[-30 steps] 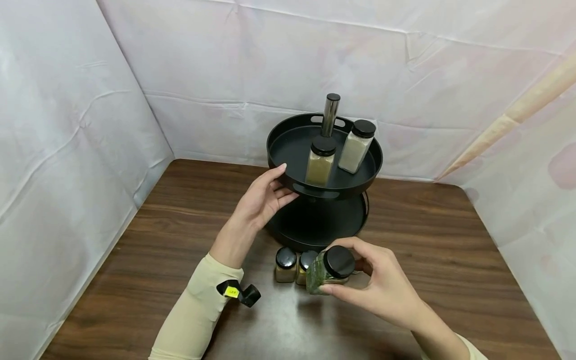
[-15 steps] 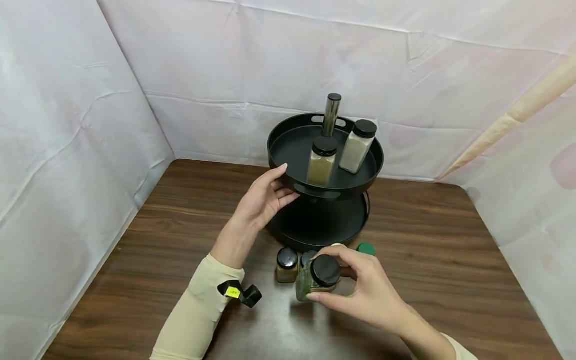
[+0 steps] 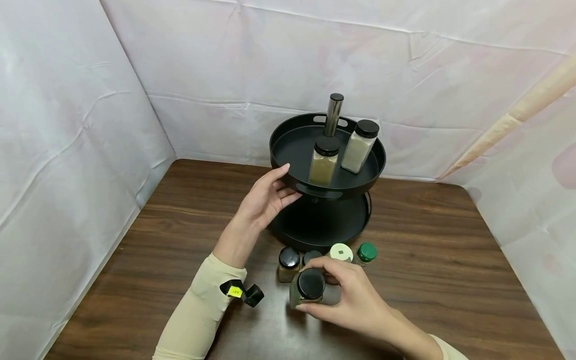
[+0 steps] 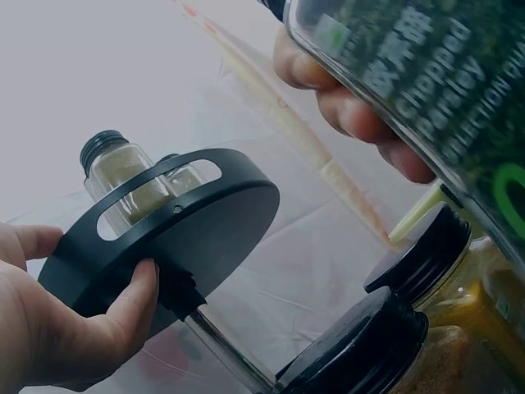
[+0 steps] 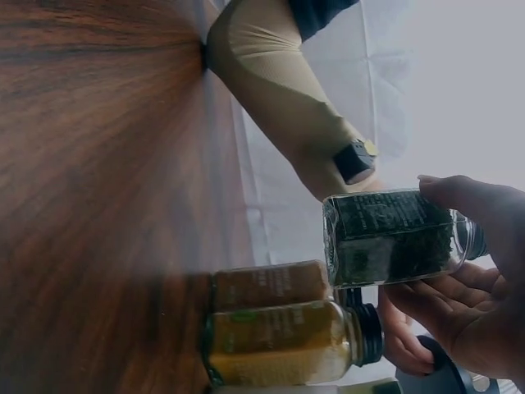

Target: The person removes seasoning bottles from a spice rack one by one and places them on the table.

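Note:
My right hand [image 3: 355,296] holds a square glass jar of chopped parsley [image 3: 309,286] with a black lid, thumb on one side and fingers on the other. The right wrist view shows this parsley jar [image 5: 392,238] raised off the table, its dark green filling visible. My left hand [image 3: 258,204] grips the near-left edge of the upper tier [image 3: 291,147] of a black two-tier round tray, thumb at the rim and fingers underneath. On that tier stand a jar of olive-brown powder [image 3: 322,167] and a jar of pale powder [image 3: 357,150], beside the metal post [image 3: 333,116].
Before the lower tier [image 3: 319,227] stand a brown-spice jar [image 3: 288,267], a partly hidden black-lidded jar [image 3: 311,256] with yellow contents [image 5: 279,343], a cream-lidded container [image 3: 341,252] and a green-lidded one [image 3: 366,253]. White cloth [image 3: 216,75] hangs behind the wooden table [image 3: 198,200].
My right hand has carried the parsley jar left and nearer to me, and the jar tilts less. The cream and green lids have come into view. My left hand keeps its place at the tray.

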Motion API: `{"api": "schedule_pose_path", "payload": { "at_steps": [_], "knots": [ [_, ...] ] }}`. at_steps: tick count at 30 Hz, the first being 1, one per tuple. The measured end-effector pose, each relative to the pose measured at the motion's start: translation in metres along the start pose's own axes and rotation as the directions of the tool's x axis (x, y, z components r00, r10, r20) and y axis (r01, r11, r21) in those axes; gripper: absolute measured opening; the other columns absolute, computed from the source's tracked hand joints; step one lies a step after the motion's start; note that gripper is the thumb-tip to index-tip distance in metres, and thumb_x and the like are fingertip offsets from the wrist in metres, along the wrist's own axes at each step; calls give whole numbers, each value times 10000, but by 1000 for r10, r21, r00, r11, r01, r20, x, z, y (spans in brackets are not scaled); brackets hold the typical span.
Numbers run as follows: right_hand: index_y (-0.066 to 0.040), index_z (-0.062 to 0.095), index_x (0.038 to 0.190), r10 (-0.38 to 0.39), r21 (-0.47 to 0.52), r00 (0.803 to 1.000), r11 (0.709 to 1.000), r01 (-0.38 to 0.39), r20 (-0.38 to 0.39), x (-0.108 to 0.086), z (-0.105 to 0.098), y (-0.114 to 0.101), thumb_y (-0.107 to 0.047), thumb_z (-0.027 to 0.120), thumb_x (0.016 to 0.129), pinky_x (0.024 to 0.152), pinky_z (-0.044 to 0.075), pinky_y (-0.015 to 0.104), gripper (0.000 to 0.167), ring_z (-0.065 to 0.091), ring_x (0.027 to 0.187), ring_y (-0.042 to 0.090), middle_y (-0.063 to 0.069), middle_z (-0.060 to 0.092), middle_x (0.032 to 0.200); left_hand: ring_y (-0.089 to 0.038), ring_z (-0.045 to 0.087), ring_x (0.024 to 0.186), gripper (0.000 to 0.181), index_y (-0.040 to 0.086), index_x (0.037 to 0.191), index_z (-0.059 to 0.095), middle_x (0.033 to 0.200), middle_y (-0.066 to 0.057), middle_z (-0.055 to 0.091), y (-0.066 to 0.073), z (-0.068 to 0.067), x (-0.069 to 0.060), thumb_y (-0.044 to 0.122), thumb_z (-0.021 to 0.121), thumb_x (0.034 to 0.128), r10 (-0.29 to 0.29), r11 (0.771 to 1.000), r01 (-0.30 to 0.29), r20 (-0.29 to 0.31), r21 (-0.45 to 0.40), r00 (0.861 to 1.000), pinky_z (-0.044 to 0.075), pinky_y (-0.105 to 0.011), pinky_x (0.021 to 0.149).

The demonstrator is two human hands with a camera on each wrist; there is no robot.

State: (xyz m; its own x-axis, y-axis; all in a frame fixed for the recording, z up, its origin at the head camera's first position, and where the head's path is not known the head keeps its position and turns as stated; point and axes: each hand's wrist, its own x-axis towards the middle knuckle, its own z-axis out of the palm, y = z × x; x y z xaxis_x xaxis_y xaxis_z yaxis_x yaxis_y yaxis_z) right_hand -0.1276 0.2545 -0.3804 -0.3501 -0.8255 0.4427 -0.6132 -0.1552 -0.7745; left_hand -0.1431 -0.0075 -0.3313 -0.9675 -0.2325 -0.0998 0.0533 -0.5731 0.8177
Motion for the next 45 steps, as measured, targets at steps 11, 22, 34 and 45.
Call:
{"api": "schedule_pose_path", "payload": {
  "at_steps": [11,22,34,45],
  "knots": [
    [-230,628,1280,-10,-33,1000,999,11,15,-8,11,12,-260,942,839,821,613,252,542,720,1000,83,-106,698,1139,-288,667,1145,419,6,1434,504,1248,-124,612,-4,-1,-1,234,574,1091,-9,1000,9,10,3,1000,452,-501,1138],
    [-231,591,1282,-30,-80,994,996,39,105,-14,21,21,-283,907,878,840,587,220,515,665,1004,35,-122,655,1140,-280,674,1111,305,55,1328,566,1194,-100,639,-1,-1,0,235,580,1082,4,1000,-4,7,12,1000,437,-521,1148],
    [-198,594,1265,-45,-114,990,992,61,136,-14,28,29,-277,912,868,880,573,213,515,650,1037,35,-82,669,1135,-274,680,1101,303,64,1321,571,1197,-99,641,0,0,0,244,582,1077,1,1000,-1,3,10,1000,466,-506,1123],
    [-195,598,1257,-21,-116,989,993,38,147,-15,30,32,-289,908,872,861,572,209,503,648,1018,29,-107,655,1134,-282,676,1122,400,12,1408,524,1212,-107,635,-1,-1,-1,239,580,1083,-3,1000,3,-4,12,1000,468,-500,1122]
  ]
}}
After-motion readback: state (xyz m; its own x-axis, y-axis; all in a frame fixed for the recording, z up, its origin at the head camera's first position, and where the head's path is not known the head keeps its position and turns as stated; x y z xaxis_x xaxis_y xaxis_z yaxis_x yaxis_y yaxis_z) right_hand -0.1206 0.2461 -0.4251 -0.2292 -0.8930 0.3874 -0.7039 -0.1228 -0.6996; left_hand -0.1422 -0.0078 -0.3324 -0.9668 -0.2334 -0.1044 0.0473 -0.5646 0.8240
